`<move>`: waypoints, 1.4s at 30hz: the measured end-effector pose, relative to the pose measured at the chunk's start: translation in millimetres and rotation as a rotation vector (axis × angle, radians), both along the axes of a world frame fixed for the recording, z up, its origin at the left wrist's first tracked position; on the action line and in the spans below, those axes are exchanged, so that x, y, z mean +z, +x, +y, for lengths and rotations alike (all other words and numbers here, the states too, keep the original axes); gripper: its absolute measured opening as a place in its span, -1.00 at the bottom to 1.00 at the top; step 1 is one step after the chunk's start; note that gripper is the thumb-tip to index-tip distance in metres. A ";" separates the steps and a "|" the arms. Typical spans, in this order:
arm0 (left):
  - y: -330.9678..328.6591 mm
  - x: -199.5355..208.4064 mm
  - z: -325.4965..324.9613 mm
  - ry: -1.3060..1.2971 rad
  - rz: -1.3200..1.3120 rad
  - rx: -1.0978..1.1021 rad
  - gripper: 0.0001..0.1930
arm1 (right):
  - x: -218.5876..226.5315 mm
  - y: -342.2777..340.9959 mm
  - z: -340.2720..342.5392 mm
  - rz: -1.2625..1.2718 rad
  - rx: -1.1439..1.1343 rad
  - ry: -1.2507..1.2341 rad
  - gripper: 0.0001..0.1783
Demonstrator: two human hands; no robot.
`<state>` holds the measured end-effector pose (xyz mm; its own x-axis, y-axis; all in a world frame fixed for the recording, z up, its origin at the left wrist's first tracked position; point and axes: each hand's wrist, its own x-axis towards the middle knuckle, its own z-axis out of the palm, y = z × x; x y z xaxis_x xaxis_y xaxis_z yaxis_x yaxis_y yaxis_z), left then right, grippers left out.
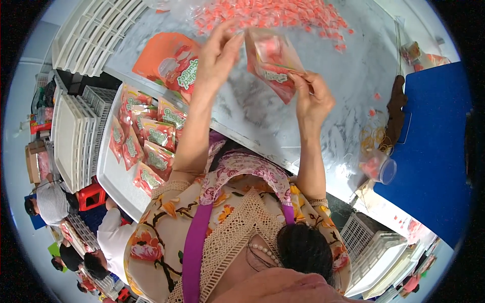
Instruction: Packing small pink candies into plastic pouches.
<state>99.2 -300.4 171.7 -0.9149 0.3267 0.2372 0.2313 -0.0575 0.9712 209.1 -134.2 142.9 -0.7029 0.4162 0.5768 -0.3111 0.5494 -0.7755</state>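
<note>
Above the table, my right hand point(313, 96) pinches the lower right edge of a red printed pouch point(275, 68). The pouch is tilted, and its upper end gapes with pinkish-red pieces showing inside. My left hand point(218, 58) is just left of the pouch, slightly blurred, its fingers apart with nothing seen in them. Beneath my left forearm lie flat orange-red pouches point(164, 60). A large heap of small wrapped pink-red sweets point(273, 14) spreads over the far side of the table point(333, 65).
A white tray point(113, 169) of several filled pouches point(158, 134) stands at the left. White crates point(76, 136) are stacked beyond it. Along the right edge are a clear tub point(379, 169), rubber bands point(371, 139), a brown cloth point(396, 108) and a blue surface point(434, 121). Other people sit lower left.
</note>
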 end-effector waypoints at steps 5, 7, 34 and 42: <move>-17.7 -44.1 3.0 0.240 -0.072 -0.082 -0.86 | 1.1 -8.8 4.8 -0.010 0.078 -0.114 -0.96; -7.6 -47.1 13.5 0.264 -0.097 -0.009 -0.91 | -1.6 -18.1 6.3 0.094 0.068 -0.092 -0.92; -1.6 -21.5 -86.9 0.335 -0.168 -0.079 -0.84 | 27.9 -51.3 -48.6 -0.130 0.380 -0.354 -0.93; 0.2 -37.6 -116.1 0.034 -0.003 0.088 -0.80 | 66.9 -69.1 -75.6 -0.307 0.471 0.107 -0.78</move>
